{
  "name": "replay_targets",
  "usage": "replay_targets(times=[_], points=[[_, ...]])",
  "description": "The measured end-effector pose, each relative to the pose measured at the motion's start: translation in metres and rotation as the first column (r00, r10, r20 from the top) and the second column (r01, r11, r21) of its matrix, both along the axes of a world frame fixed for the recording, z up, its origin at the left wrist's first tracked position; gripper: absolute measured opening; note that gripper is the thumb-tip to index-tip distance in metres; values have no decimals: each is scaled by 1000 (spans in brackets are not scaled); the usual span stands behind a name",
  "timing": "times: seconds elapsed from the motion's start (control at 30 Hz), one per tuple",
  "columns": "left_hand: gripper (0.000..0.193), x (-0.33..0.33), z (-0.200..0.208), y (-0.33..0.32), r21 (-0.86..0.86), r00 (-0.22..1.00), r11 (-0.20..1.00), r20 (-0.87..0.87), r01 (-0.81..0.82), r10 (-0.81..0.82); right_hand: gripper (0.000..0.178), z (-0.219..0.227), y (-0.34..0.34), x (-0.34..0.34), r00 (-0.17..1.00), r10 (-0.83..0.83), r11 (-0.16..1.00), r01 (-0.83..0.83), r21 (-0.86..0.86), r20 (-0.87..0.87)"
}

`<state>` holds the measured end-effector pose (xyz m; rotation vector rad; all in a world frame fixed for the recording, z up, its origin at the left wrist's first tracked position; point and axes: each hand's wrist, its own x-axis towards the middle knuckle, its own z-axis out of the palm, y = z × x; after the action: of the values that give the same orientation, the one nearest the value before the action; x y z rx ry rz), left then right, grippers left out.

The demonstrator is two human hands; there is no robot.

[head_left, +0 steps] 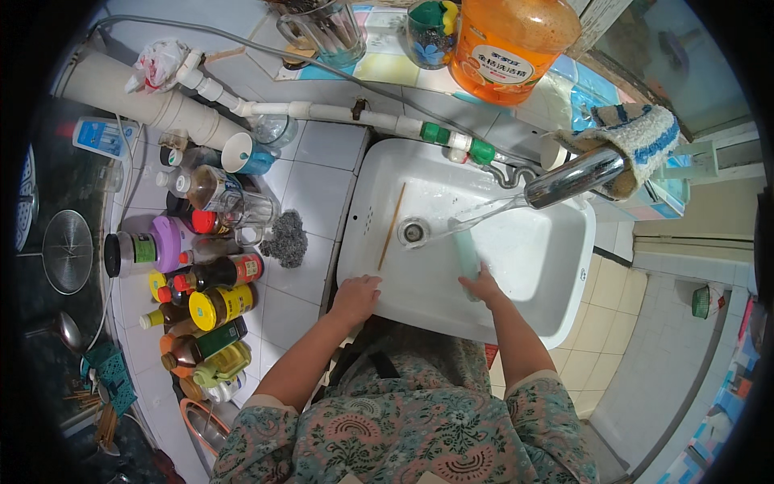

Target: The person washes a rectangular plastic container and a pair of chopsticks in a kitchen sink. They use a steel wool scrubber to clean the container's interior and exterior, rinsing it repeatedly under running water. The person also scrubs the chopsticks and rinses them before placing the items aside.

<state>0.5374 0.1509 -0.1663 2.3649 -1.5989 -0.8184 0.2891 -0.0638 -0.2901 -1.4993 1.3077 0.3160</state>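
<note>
White, glossy sink basin is surrounding the reach. Right hand is gripping 1 pale-green, long, narrow object, its axis pointing toward 11 o'clock, its far end nearing the falling clear water. Left hand, fingers loosely bent, holding nothing visible, is resting at the basin's 8 o'clock rim; 1 slim brown stick is lying nearer it, toward 1 o'clock.

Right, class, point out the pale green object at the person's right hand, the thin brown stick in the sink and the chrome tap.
Pale green object [465, 253]: head view, middle of its visible length.
Thin brown stick [393, 226]: head view, midway along it.
Chrome tap [574, 177]: head view, its shiny barrel.
</note>
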Motion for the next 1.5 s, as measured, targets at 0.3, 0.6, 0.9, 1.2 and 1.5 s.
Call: replay_targets(times=[0.3,0.6,0.9,1.2,1.5], points=[[36,-47,0,-49,168,688,956,-665,-241,290,37,51,6,7,787,-581,557,200,806,206],[65,-73,23,-103,500,90,824,-838,-265,538,83,131,27,26,802,-488,662,85,745,343],[70,-66,32,-109,322,304,928,-880,-185,366,85,148,16,27,784,-425,647,-88,758,454],[60,-41,32,-108,335,243,935,-903,-115,353,92,155,6,49,856,-259,654,-185,734,447],[43,-26,28,-99,236,204,949,-938,-210,279,90,159,-1,56,803,-391,690,-67,720,450]])
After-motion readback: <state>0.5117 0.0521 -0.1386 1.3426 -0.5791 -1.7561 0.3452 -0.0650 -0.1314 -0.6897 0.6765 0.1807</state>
